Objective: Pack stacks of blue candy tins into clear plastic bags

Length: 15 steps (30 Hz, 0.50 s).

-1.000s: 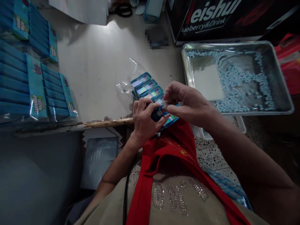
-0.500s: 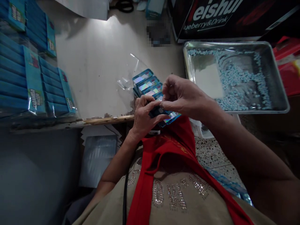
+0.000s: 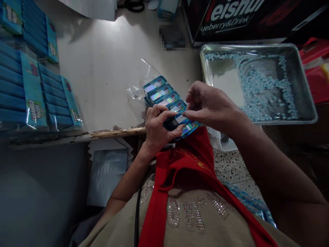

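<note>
Several blue tins (image 3: 162, 93) with shiny lids lie in a slanting row at the table's front edge, on clear plastic film (image 3: 136, 92). My left hand (image 3: 159, 128) is wrapped round one tin near the lower end of the row, thumb below and fingers above. A dark part and a pale strip of this tin show between its fingers. Just to the right, my right hand (image 3: 203, 103) is closed in a pinch over the same tin's right end. Whatever lies between its fingertips is too small to make out.
Wrapped packs of blue boxes (image 3: 33, 92) stand at the left. A metal tray (image 3: 305, 85) with small pale blue pieces and a white card is at the right, below a black carton (image 3: 226, 20). Scissors (image 3: 135, 5) lie at the back.
My right hand has moved slightly right, away from my left fingers. More of the held tin and its pale strip shows between the hands. The view has shifted slightly.
</note>
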Motion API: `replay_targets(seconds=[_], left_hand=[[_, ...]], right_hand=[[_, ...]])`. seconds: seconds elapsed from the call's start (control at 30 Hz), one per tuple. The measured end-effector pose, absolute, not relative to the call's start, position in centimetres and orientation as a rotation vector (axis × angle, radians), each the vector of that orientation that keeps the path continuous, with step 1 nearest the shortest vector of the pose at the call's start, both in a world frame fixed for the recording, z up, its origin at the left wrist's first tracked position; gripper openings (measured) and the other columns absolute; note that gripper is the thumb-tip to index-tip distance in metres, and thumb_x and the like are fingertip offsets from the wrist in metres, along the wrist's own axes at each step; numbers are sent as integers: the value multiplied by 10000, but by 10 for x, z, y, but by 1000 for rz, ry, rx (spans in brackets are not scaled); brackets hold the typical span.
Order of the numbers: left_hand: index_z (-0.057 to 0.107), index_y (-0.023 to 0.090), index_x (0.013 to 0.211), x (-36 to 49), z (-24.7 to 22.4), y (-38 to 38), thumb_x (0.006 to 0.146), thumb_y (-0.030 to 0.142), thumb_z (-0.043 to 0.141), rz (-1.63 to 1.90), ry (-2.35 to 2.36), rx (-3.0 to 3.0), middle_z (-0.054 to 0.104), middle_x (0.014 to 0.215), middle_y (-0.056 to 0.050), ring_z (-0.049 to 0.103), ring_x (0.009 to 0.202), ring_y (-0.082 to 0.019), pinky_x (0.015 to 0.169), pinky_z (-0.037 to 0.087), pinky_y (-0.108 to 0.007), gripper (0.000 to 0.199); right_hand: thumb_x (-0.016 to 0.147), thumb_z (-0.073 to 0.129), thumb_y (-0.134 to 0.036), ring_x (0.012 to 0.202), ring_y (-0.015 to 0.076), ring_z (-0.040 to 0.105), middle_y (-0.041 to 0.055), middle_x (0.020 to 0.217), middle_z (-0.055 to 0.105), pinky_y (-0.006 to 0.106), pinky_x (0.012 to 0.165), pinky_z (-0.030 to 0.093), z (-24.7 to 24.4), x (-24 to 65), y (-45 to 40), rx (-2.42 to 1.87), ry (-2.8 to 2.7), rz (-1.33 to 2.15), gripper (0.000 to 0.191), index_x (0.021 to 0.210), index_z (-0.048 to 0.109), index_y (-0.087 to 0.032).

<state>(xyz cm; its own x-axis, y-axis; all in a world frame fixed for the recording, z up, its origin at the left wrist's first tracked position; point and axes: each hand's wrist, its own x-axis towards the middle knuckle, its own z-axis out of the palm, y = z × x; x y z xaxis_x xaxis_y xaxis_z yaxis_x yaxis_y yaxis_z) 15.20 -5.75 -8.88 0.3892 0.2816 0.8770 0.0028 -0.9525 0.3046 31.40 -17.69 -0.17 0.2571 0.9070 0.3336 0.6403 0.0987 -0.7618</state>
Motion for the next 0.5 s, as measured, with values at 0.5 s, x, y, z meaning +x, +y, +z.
replay_targets(seconds=[0.5], left_hand=[[762, 222, 1053, 149, -85, -60, 769, 315, 915, 1565, 323, 2473, 652, 1035, -26, 622, 990, -215, 939, 526, -392, 336]], right_hand=[[717, 790, -138, 633, 109, 589, -51, 717, 643, 250, 558, 417, -29, 327, -163, -1527, -1435, 296, 334, 916, 535, -220]])
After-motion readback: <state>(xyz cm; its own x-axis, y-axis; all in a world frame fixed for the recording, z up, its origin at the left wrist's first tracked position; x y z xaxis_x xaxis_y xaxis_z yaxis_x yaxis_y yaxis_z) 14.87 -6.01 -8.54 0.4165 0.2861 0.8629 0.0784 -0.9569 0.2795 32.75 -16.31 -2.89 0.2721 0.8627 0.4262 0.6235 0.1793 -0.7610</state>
